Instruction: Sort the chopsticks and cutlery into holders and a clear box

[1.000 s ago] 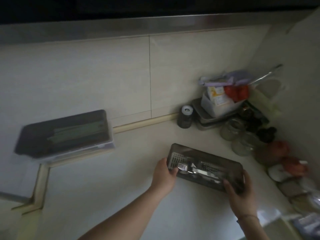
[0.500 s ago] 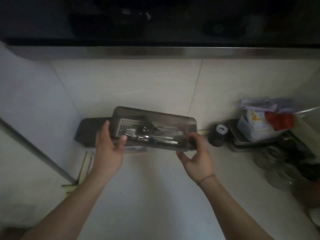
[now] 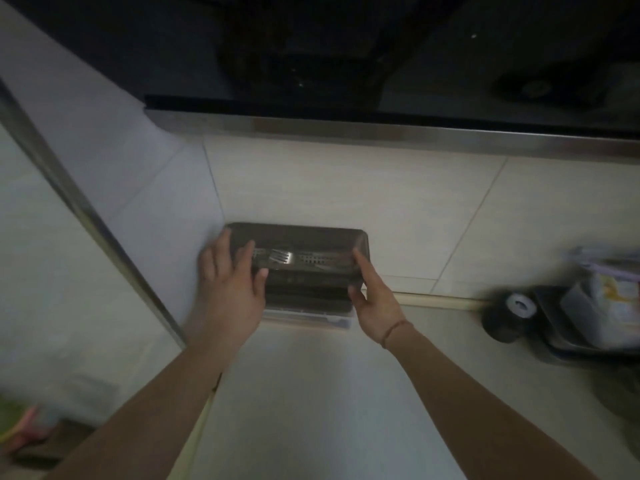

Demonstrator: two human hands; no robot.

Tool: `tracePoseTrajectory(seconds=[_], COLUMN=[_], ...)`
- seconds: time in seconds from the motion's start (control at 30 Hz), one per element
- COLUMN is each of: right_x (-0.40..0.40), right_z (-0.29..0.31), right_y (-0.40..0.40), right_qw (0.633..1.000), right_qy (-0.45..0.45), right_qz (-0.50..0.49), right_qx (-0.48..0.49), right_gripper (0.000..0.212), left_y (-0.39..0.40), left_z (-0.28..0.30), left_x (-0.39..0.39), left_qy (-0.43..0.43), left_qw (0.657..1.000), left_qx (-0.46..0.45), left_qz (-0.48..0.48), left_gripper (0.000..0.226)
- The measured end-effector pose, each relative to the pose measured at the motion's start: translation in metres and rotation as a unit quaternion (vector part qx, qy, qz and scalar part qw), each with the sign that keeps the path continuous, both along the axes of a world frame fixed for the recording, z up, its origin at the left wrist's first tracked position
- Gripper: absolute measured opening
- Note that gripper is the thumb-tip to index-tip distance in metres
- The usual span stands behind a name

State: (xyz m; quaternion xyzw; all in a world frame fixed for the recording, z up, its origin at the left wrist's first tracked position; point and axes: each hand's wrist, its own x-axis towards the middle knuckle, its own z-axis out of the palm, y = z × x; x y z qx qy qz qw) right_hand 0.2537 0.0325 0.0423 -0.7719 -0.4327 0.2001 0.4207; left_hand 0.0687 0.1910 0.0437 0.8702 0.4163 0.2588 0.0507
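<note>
both arms reach forward; left hand [image 3: 231, 285] and right hand [image 3: 372, 296] clasp inward (thumbs low).

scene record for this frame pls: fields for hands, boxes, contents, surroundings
left hand: grips the left end of the cutlery box, fingers over its lid
right hand: grips the right end of the same box
stacking: the cutlery box sits on or just above a second lidded box; contact unclear
contents: a fork shows through the dark lid; the rest is too dim to tell
position: in the corner, against the tiled wall
surroundings: small dark jar and a tray to the right on the counter
</note>
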Motion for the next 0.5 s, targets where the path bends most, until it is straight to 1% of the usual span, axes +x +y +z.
tracePoseTrajectory(seconds=[0.07, 0.13, 0.27, 0.37, 0.43, 0.5], right_x=[-0.004, -0.008, -0.008, -0.006, -0.013, -0.032], right_z=[-0.004, -0.010, -0.012, -0.004, 0.006, 0.023], right_y=[0.005, 0.009, 0.016, 0.011, 0.004, -0.011], right_qw=[1.000, 0.999, 0.995, 0.994, 0.995, 0.995], right_qy=[-0.010, -0.042, -0.079, -0.064, -0.062, -0.089], right_qz=[-0.001, -0.013, 0.001, 0.030, 0.032, -0.045], right_qx=[-0.013, -0.021, -0.057, -0.077, -0.064, -0.020], right_gripper=[0.079, 0.087, 0.096, 0.102, 0.101, 0.086], left_y=[-0.002, 0.001, 0.017, 0.016, 0.012, 0.003], left_z=[0.000, -0.002, -0.006, -0.009, -0.007, -0.004], left_x=[0.004, 0.006, -0.003, -0.003, -0.004, -0.011], left_qy=[0.062, 0.100, 0.099, 0.109, 0.105, 0.084], left_qw=[0.997, 0.994, 0.993, 0.991, 0.992, 0.994], left_qx=[0.025, 0.007, -0.011, -0.001, -0.003, -0.003], left_qz=[-0.031, -0.051, -0.068, -0.072, -0.072, -0.064], left_gripper=[0.049, 0.055, 0.054, 0.049, 0.049, 0.061])
